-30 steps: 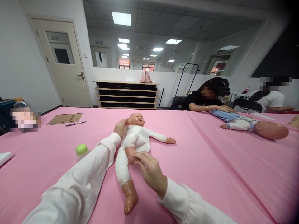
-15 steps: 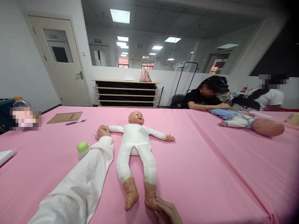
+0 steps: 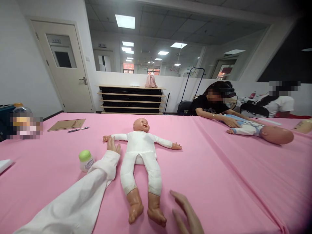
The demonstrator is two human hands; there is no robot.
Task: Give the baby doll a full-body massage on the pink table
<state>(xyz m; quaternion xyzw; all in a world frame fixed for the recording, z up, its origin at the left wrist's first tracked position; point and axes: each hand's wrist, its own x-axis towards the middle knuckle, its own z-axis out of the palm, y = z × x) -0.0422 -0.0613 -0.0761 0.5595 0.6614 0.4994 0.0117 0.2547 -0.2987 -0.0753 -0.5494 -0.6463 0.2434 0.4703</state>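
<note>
A baby doll (image 3: 140, 143) with a white cloth body lies face up in front of me, arms spread and its bare feet towards me. My left hand (image 3: 113, 145) is open, its fingers at the doll's forearm on the left side, just short of the doll's hand; I cannot tell how firmly it touches. Apart from the doll, my right hand (image 3: 186, 211) hovers open to the right of the feet, thumb and fingers spread, with nothing in it. Beside my left sleeve stands a small jar (image 3: 86, 165) with a green lid.
A pink cloth covers the table (image 3: 207, 182). Towards the far left lie a brown notebook (image 3: 67, 124) and a pen (image 3: 78, 129). At the right a co-worker (image 3: 207, 104) handles another doll (image 3: 275, 134) in blue and white clothes. A white object (image 3: 5, 165) sits at the left edge.
My left hand has let go of the doll's hand and shifted right along its forearm. My right hand has come off the doll's foot and moved up and right.
</note>
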